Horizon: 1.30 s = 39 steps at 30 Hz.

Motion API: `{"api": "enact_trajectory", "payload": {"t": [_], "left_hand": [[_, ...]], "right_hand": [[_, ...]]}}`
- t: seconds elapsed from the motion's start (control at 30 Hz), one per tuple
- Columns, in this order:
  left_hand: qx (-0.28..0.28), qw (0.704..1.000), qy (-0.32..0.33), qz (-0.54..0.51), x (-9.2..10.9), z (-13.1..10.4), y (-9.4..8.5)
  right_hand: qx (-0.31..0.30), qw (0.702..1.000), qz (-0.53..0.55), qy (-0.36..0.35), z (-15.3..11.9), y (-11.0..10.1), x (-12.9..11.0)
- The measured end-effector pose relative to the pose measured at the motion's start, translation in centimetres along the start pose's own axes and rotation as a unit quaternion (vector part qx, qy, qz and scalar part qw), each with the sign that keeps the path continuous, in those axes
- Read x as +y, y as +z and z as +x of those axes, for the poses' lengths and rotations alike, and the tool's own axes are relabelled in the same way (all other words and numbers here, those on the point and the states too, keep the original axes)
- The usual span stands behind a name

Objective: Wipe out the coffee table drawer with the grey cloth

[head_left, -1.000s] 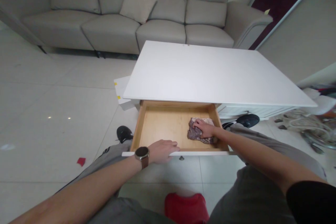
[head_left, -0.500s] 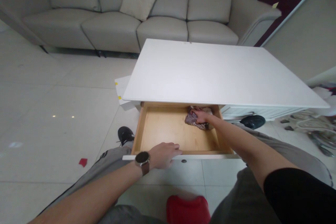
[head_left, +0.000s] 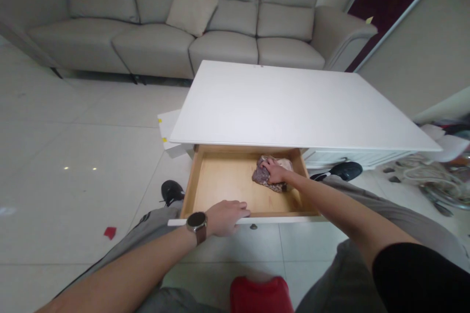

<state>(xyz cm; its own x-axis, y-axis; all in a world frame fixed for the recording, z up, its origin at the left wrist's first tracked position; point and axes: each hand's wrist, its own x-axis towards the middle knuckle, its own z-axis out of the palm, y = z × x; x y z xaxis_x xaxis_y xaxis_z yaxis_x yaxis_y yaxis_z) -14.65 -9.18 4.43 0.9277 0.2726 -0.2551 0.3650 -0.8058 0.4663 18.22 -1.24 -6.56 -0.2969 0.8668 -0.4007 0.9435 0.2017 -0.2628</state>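
A white rectangular bench (head_left: pixel 293 107) stands on pale glossy floor tiles (head_left: pixel 91 156) before a grey leather sofa (head_left: pixel 157 39), its wooden drawer (head_left: pixel 223 181) pulled out. Inside, toward the right side, the right hand (head_left: pixel 275 171) reaches in palm down, fingers pressed onto a crumpled purple-brown patterned cloth (head_left: pixel 261 174). The left hand (head_left: pixel 224 217) lies over the drawer's front edge, fingers bent across it.
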Motion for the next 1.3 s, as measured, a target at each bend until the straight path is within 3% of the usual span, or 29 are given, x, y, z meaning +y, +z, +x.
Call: {"api": "enact_trajectory", "payload": {"t": [0.3,0.57,0.77,1.2,1.3], "left_hand": [[0.011,1.0,-0.002,0.0,0.2,-0.2,0.1],[0.008,1.0,0.012,-0.017,0.2,-0.2,0.0],[0.006,1.0,0.015,-0.017,0.1,-0.2,0.0],[-0.009,0.999,0.011,-0.032,0.0,0.0,0.1],[-0.009,0.999,0.009,-0.03,0.0,0.0,0.0]], "right_hand": [[-0.05,0.984,0.013,-0.173,-5.2,3.6,-5.3],[-0.066,0.982,0.002,-0.177,-5.3,3.0,-6.3],[-0.044,0.986,0.006,-0.161,-3.4,2.6,-6.3],[-0.001,0.997,0.026,-0.067,4.3,-0.4,-5.2],[0.033,0.998,0.033,-0.05,5.4,-0.8,-4.7]]}}
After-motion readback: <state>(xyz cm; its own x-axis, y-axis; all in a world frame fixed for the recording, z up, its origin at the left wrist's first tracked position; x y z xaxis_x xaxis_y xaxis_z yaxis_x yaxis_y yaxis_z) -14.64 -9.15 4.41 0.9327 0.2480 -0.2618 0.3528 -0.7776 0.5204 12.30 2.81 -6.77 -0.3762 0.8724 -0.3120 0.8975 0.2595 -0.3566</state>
